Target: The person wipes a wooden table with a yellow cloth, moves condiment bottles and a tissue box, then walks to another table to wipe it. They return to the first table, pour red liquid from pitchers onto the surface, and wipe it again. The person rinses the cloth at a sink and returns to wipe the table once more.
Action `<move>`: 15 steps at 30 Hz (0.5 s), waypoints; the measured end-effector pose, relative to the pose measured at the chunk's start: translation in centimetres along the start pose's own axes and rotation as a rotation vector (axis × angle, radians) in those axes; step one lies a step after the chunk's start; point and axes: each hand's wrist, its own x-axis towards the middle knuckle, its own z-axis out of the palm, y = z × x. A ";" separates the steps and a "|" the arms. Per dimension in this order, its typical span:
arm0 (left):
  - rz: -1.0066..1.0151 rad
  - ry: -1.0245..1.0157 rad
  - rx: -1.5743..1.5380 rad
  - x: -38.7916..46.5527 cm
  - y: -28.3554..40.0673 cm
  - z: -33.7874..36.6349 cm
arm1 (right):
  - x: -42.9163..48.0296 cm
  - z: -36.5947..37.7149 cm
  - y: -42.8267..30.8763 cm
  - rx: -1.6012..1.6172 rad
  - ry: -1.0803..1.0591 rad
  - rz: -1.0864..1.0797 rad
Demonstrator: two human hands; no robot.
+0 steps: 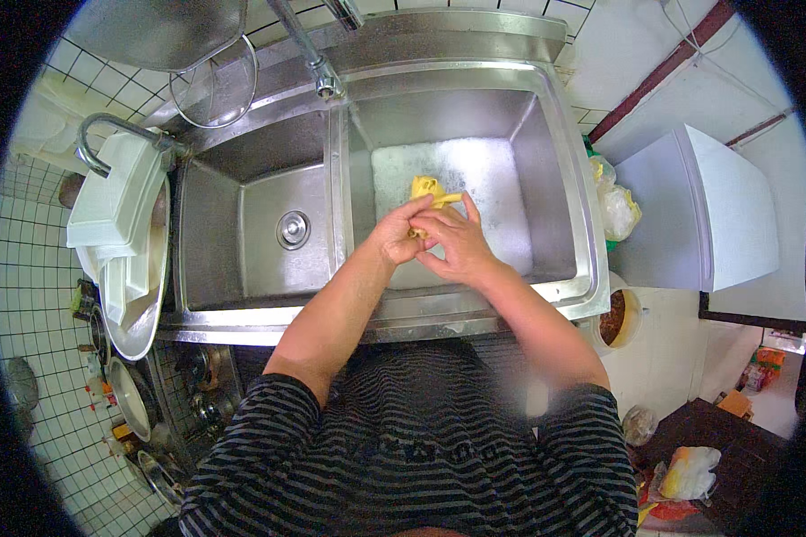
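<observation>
My left hand (397, 233) and my right hand (462, 243) meet over the right basin (551, 201) of a stainless steel double sink. Between them is a bunched yellow cloth (428, 188), its bulk sticking out beyond the fingers and a narrow fold lying towards my right forefinger. My left thumb presses on the cloth, and the right fingers curl in against the left palm, where a little more of it shows. The fingers hide the rest. Below, white suds and water (477, 161) cover the basin floor.
To the left, the second basin (262, 201) has a round drain strainer (293, 229). A chrome faucet (326, 84) reaches over the divider. White foam containers (117, 194) sit in a metal basin (138, 342) at the far left. Plastic bags (618, 208) stand right of the sink.
</observation>
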 end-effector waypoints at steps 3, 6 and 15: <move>-0.056 -0.056 0.024 -0.7 0.1 -0.9 | -0.6 -2.2 1.1 0.172 0.040 -0.050; -0.065 -0.155 0.134 -1.5 0.5 -0.7 | -0.9 -3.7 1.5 0.234 0.139 0.071; -0.174 0.003 1.030 -1.0 1.0 2.0 | 1.8 -1.7 1.8 -0.311 -0.210 0.032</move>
